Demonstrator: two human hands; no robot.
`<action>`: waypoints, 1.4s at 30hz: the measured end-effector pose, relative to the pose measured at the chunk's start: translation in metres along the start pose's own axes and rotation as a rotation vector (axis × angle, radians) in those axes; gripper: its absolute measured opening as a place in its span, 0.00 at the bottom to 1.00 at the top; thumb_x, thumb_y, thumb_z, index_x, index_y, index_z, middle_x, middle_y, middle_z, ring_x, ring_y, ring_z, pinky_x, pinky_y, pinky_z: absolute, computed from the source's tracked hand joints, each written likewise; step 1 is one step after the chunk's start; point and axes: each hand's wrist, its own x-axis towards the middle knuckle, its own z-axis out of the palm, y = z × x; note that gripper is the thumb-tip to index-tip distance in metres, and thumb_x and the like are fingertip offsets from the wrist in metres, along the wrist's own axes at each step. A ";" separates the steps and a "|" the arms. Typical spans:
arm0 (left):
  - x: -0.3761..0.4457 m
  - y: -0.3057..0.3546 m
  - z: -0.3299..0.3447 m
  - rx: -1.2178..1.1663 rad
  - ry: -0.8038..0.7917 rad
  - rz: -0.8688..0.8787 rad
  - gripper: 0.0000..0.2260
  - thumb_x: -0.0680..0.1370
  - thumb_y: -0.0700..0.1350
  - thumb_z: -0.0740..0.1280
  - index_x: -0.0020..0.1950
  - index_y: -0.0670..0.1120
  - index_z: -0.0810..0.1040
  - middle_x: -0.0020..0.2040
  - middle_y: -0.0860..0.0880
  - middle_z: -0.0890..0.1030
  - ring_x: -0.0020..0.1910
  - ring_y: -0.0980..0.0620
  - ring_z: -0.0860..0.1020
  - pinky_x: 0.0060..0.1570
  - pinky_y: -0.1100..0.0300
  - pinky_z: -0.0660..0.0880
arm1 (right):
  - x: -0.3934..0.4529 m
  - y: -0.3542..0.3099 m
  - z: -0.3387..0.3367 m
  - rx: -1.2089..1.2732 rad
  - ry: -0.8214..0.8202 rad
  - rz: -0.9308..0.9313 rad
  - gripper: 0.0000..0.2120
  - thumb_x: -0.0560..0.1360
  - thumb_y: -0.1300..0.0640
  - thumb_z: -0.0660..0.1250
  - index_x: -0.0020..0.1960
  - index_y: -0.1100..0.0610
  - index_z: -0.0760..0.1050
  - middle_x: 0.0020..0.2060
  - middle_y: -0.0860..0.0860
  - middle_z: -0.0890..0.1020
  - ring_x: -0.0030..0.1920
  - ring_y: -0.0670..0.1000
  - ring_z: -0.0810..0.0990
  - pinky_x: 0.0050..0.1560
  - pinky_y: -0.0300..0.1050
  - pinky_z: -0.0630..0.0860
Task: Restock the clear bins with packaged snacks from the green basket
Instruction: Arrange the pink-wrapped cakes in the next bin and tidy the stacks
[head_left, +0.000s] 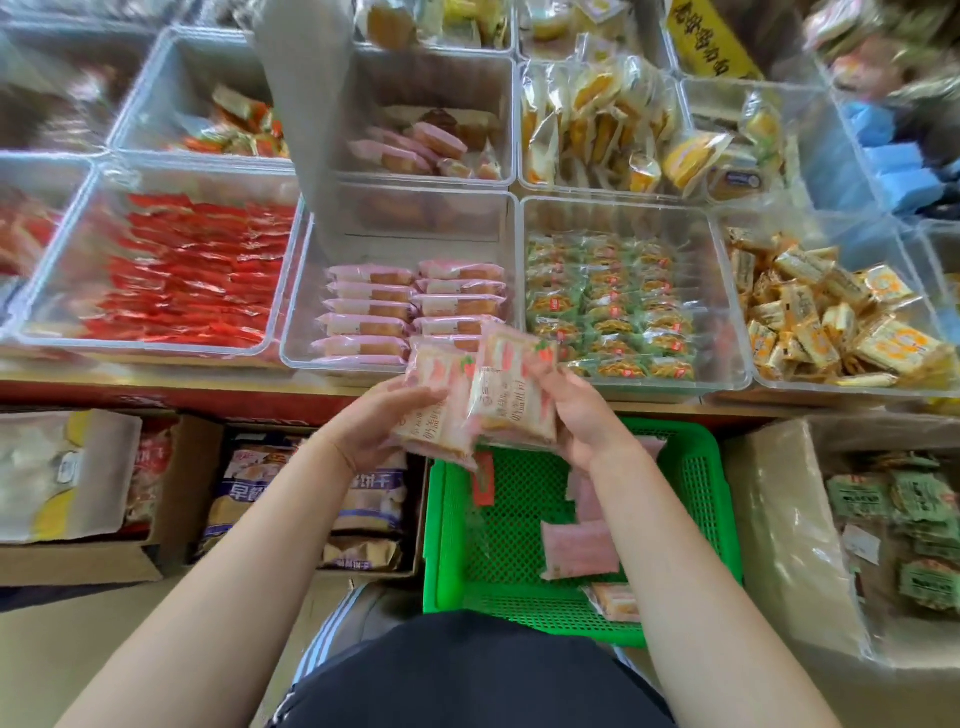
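Both hands hold a small stack of pink-and-white snack packs just above the green basket, below the front edge of the shelf. My left hand grips the stack's left side and my right hand its right side. Straight ahead, a clear bin holds two neat rows of the same pink packs. A few pink packs still lie in the basket, at its right and near side.
Neighbouring clear bins hold red packs, green packs and yellow packs. More bins stand behind. Open cardboard boxes of stock sit on the floor left and right of the basket.
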 end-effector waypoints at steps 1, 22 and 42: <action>0.000 0.011 -0.007 0.023 0.047 0.009 0.18 0.75 0.45 0.70 0.62 0.40 0.74 0.50 0.42 0.83 0.43 0.48 0.84 0.36 0.59 0.81 | 0.006 -0.004 0.010 0.003 0.016 -0.009 0.26 0.76 0.50 0.70 0.69 0.60 0.69 0.58 0.58 0.83 0.56 0.58 0.84 0.51 0.54 0.82; 0.139 0.168 -0.102 1.469 0.671 0.704 0.18 0.75 0.42 0.64 0.62 0.56 0.79 0.57 0.50 0.82 0.57 0.42 0.76 0.56 0.49 0.67 | 0.127 -0.077 0.084 0.273 0.158 -0.062 0.07 0.79 0.62 0.66 0.55 0.53 0.71 0.52 0.56 0.84 0.45 0.54 0.85 0.31 0.46 0.81; 0.203 0.131 -0.131 1.692 0.521 0.294 0.31 0.69 0.62 0.42 0.66 0.58 0.70 0.65 0.48 0.76 0.64 0.45 0.70 0.62 0.45 0.59 | 0.192 -0.118 0.087 0.331 -0.236 -0.209 0.24 0.77 0.64 0.65 0.70 0.51 0.65 0.61 0.57 0.78 0.57 0.58 0.81 0.51 0.53 0.82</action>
